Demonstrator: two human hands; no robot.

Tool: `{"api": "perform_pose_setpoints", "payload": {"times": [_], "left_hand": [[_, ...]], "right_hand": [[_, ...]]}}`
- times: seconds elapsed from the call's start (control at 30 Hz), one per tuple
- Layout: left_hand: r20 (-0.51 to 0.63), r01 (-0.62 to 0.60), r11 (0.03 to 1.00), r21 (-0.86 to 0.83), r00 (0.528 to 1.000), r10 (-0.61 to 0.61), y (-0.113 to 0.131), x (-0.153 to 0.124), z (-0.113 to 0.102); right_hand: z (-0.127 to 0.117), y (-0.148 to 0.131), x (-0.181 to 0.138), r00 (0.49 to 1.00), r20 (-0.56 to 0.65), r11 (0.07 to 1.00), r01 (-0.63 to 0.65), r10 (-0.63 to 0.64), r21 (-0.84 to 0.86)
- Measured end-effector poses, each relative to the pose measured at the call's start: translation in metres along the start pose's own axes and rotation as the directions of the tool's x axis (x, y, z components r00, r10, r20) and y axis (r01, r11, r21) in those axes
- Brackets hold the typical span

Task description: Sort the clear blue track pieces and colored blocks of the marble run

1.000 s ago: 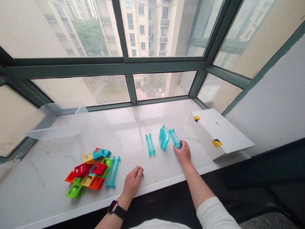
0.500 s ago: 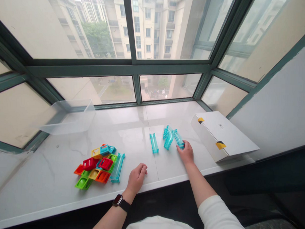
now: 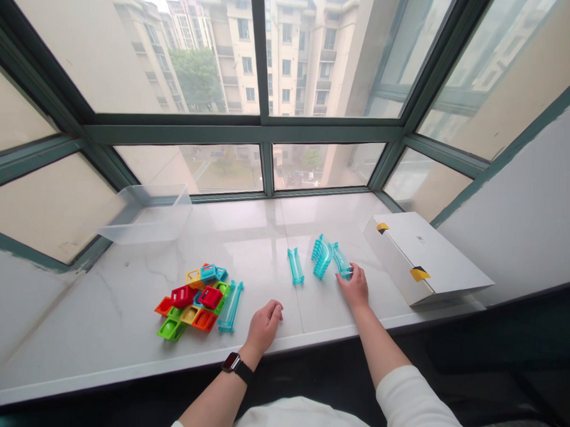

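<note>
My right hand (image 3: pixel 354 286) grips the near end of a clear teal track piece (image 3: pixel 341 259), thumb and fingers around its sides, while the piece rests on the white sill. Just left of it sit curved teal track pieces (image 3: pixel 321 256), apparently nested together. Farther left lies a short straight teal track piece (image 3: pixel 295 266). My left hand (image 3: pixel 265 325) rests near the sill's front edge, fingers curled in with nothing visible in them. Beyond that hand, to the left, a longer teal track piece (image 3: pixel 230 306) lies against a heap of coloured plastic blocks (image 3: pixel 195 304) in red, green, yellow, orange and blue.
A clear plastic bin (image 3: pixel 144 233) stands at the back left by the window. At the right is a white box (image 3: pixel 428 253) with yellow-and-black tabs. Green window frames (image 3: pixel 241 135) border the sill (image 3: pixel 117 332) at the back and sides.
The camera has turned slightly left, so everything sits farther right in the picture. Both hands keep their places, the right one still on the same track piece.
</note>
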State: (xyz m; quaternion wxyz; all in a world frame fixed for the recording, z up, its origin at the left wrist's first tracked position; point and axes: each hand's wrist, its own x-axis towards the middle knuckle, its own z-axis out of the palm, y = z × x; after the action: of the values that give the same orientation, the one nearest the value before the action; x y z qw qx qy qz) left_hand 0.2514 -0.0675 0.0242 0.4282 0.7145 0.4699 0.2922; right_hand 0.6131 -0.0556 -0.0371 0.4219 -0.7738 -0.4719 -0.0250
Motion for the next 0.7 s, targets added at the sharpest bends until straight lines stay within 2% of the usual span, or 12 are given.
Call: {"api": "perform_pose_setpoints", "payload": {"times": [0.13, 0.27, 0.33, 0.4, 0.47, 0.53, 0.7], "left_hand": [[-0.002, -0.002, 1.0, 0.0, 1.0, 0.002, 0.0, -0.001, 0.0], [-0.003, -0.007, 1.0, 0.016, 1.0, 0.007, -0.001, -0.001, 0.001], [-0.007, -0.012, 1.0, 0.029, 1.0, 0.012, -0.001, -0.001, 0.001], [-0.007, -0.014, 0.999, 0.036, 1.0, 0.014, -0.001, -0.001, 0.001], [-0.007, -0.017, 0.999, 0.041, 1.0, 0.017, -0.001, -0.001, 0.001], [-0.007, -0.018, 0.999, 0.043, 1.0, 0.018, 0.0, -0.002, 0.001], [-0.001, -0.004, 1.0, -0.016, 1.0, 0.004, 0.002, -0.006, -0.001]], "right_hand": [[-0.006, -0.01, -0.006, 0.998, -0.051, 0.999, -0.018, 0.021, 0.042], [-0.018, -0.023, -0.034, 0.974, -0.14, 0.969, -0.15, 0.179, 0.195], [-0.024, -0.031, -0.055, 0.959, -0.096, 0.94, -0.237, 0.266, 0.244], [-0.028, -0.044, -0.075, 0.956, 0.044, 0.921, -0.291, 0.289, 0.258], [-0.028, -0.06, -0.093, 0.954, 0.199, 0.923, -0.273, 0.224, 0.27], [-0.026, -0.079, -0.105, 0.946, 0.307, 0.938, -0.196, 0.104, 0.286], [-0.007, -0.129, -0.118, 0.89, 0.428, 0.944, 0.011, -0.159, 0.329]]}}
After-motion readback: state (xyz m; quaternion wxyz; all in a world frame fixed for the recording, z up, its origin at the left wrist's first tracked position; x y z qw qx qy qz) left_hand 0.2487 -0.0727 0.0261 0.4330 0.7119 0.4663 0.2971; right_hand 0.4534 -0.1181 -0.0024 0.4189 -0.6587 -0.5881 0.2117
